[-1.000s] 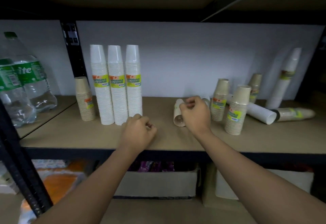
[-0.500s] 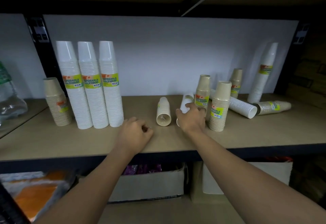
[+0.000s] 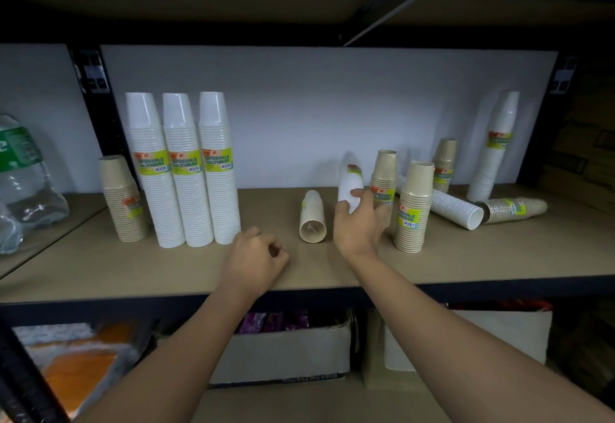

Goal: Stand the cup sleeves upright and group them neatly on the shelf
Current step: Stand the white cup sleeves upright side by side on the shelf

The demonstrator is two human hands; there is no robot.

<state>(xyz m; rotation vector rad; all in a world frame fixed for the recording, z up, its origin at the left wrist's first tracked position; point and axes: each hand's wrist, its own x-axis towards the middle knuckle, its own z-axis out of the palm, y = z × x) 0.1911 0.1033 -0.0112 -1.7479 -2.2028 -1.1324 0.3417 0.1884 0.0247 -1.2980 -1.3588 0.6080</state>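
Gripping a white cup sleeve [image 3: 349,181] round its lower part, the right hand [image 3: 357,228] holds it nearly upright near the middle of the shelf [image 3: 166,266], thumb on the near side and the fingers wrapped behind. The left hand [image 3: 254,257] rests on the board near the front edge, its fingers curled into a fist with nothing in them that I can see.

To do this step well, I would set the sleeve's wide open end flat on the board and let go only once it stands steady. Then I would slide it low against the 3 upright white sleeves [image 3: 186,169] at the left, since a tall stack probably tips easily. A tan sleeve [image 3: 312,219] lies on its side just beside the right hand.

The hand hides the held sleeve's bottom end, so I cannot tell whether it touches the shelf. Its label is mostly turned away. The bottles [image 3: 20,176] at the far left are cut off.
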